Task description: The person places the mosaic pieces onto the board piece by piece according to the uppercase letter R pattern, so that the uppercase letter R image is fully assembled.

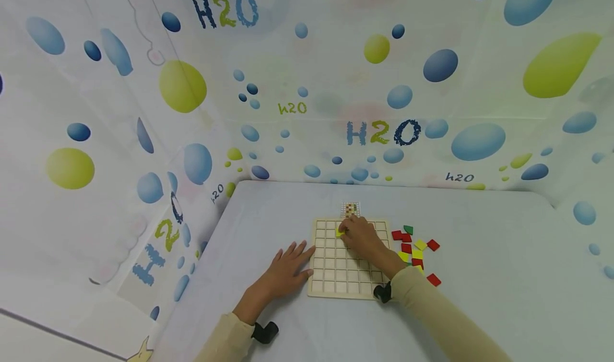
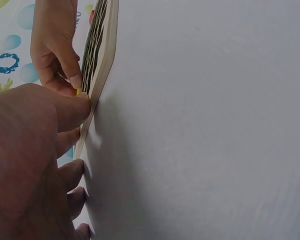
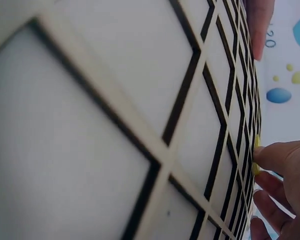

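Note:
A wooden board (image 1: 336,291) with a raised grid lies on the table. My right hand (image 1: 362,239) is over its upper part, fingers on a yellow tile (image 1: 339,232); in the right wrist view the thumb and fingertips of the right hand (image 3: 285,175) pinch the yellow tile (image 3: 256,167) at the grid. Spread out flat, my left hand (image 1: 285,271) touches the board's left edge with thumb and index finger. The left wrist view shows the left hand (image 2: 35,150) against the rim of the board (image 2: 108,55).
Right of the board lie several loose tiles, among them a red tile (image 1: 433,244), a yellow tile (image 1: 420,244) and a green tile (image 1: 408,229). A small printed pattern card (image 1: 349,207) is behind the board. White sheets with coloured dots surround the table (image 1: 489,255).

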A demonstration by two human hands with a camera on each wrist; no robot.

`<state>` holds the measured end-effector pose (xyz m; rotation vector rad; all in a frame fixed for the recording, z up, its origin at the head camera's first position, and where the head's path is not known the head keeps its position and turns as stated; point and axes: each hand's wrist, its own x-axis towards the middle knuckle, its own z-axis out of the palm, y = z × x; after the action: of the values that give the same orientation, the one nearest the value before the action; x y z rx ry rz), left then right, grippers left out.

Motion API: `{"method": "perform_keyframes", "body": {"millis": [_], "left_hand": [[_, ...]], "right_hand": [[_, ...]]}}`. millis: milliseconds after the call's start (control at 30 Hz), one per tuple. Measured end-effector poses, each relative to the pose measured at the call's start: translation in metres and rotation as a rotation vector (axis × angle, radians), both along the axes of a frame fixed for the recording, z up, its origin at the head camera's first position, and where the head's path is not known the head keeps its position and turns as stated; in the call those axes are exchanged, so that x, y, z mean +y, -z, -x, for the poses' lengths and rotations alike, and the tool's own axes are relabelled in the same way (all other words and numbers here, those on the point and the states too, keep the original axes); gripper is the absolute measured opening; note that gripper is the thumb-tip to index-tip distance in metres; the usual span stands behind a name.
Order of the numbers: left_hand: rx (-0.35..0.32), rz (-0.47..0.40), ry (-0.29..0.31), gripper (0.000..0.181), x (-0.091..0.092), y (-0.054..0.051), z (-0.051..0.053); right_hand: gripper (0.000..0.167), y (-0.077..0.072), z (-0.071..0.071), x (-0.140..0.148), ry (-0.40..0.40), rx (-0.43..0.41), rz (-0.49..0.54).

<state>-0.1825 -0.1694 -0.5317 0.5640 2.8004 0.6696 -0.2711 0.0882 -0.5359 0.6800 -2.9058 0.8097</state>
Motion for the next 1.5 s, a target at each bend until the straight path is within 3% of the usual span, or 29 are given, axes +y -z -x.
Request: {"method": "perform_keyframes", "body": {"millis": [267, 400, 567, 733, 833, 1067, 1500], "left_hand": [[0.016, 0.011, 0.006, 0.061, -0.002, 0.002, 0.000], [0.012, 0.011, 0.001, 0.061, -0.002, 0.002, 0.000], [0.012, 0.014, -0.003, 0.061, 0.000, 0.003, 0.000], [0.009, 0.030, -0.007, 0.061, 0.000, 0.003, 0.000], [0.009, 0.020, -0.002, 0.062, 0.000, 0.002, 0.000], [0.014, 0.027, -0.003, 0.061, 0.000, 0.005, 0.001], [0.021, 0.024, 0.009, 0.062, -0.003, 0.009, 0.002]], "right_hand": [[0.012, -0.001, -0.002, 0.005, -0.042, 0.001, 0.022], [0.015, -0.006, -0.004, 0.013, -0.047, -0.047, 0.066], [0.028, -0.011, -0.001, 0.046, 0.001, -0.135, 0.163], [0.031, -0.006, 0.001, 0.089, 0.104, -0.139, 0.178], [0.033, -0.003, 0.001, 0.111, 0.175, -0.146, 0.151], [0.040, 0.008, 0.001, 0.136, 0.226, -0.167, 0.067], [0.035, 0.002, -0.004, 0.138, 0.181, -0.195, -0.034]]}}
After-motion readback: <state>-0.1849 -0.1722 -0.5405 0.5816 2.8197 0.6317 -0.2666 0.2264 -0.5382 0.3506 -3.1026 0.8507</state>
